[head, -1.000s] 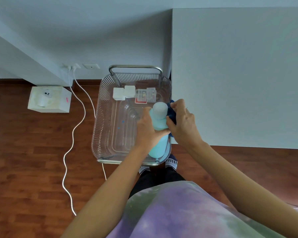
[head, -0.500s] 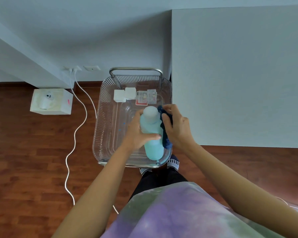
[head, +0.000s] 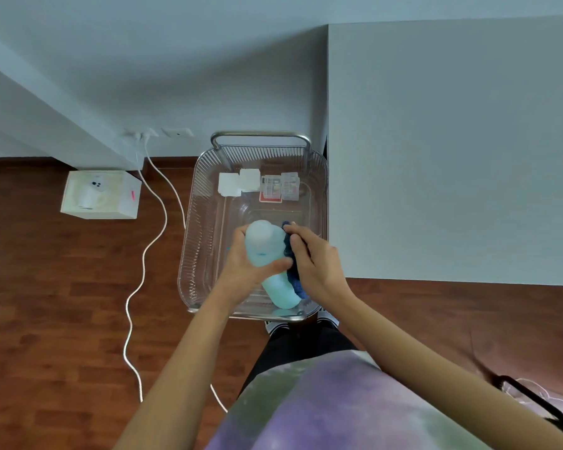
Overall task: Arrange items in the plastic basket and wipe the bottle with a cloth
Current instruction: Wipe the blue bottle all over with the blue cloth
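Observation:
A pale blue bottle (head: 267, 251) with a whitish cap is held over the clear plastic basket (head: 195, 241). My left hand (head: 244, 274) is wrapped around the bottle's middle from the left. My right hand (head: 316, 264) presses a dark blue cloth (head: 293, 274) against the bottle's right side. At the basket's far end lie two white squares (head: 239, 182) and small clear boxes (head: 280, 186) over a red card (head: 269, 199).
The basket sits on a metal-framed cart with a handle (head: 260, 136) at the far end. A grey cabinet or table top (head: 452, 151) stands close on the right. A white box (head: 101, 194) and white cables (head: 143, 264) lie on the wooden floor to the left.
The bottle and both hands have shifted left and slightly toward me over the basket. My right hand has slid the cloth down along the bottle's side.

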Demonstrator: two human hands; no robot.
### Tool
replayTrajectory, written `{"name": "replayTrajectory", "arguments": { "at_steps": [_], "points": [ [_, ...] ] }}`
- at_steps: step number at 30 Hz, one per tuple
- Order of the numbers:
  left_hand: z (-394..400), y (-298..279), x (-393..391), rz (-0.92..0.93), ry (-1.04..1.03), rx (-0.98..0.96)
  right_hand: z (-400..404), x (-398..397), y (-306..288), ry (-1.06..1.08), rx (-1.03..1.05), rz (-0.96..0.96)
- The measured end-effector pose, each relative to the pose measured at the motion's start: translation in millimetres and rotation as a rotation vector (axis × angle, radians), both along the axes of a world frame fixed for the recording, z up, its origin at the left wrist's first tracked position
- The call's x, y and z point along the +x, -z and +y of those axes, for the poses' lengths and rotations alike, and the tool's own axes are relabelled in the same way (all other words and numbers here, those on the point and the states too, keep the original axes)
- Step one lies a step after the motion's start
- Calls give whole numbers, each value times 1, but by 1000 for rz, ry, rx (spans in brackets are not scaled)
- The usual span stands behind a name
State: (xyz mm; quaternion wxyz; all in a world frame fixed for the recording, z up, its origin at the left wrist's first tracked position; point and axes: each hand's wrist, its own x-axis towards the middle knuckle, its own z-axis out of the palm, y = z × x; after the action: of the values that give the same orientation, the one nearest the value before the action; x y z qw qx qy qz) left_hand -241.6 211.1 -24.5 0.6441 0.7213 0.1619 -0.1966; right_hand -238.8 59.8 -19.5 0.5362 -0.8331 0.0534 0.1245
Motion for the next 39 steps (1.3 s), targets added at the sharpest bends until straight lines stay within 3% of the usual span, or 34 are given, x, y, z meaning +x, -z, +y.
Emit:
{"name": "replayTrajectory", "arguments": {
  "at_steps": [7,11,15,19,22,30,35,39],
  "points": [
    [12,-3,8,-29,-27,3,-1,3,21,-74,-71,176],
    [21,4,3,-84,-143,0,2,1,15,63,106,141],
    [5,12,-13,-119,-154,19,11,9,18,120,182,345],
    [-16,23,-9,-111,-354,168,15,14,24,61,254,442],
    [-20,27,0,-77,-439,73,16,15,27,26,214,465],
    [-13,-16,23,-322,-602,-235,31,26,-17,-24,115,13],
    [-1,-57,55,-408,-703,-341,26,45,-35,122,102,80],
    [2,-74,63,-318,-673,-394,46,21,-52,76,-67,-96]
  ]
}}
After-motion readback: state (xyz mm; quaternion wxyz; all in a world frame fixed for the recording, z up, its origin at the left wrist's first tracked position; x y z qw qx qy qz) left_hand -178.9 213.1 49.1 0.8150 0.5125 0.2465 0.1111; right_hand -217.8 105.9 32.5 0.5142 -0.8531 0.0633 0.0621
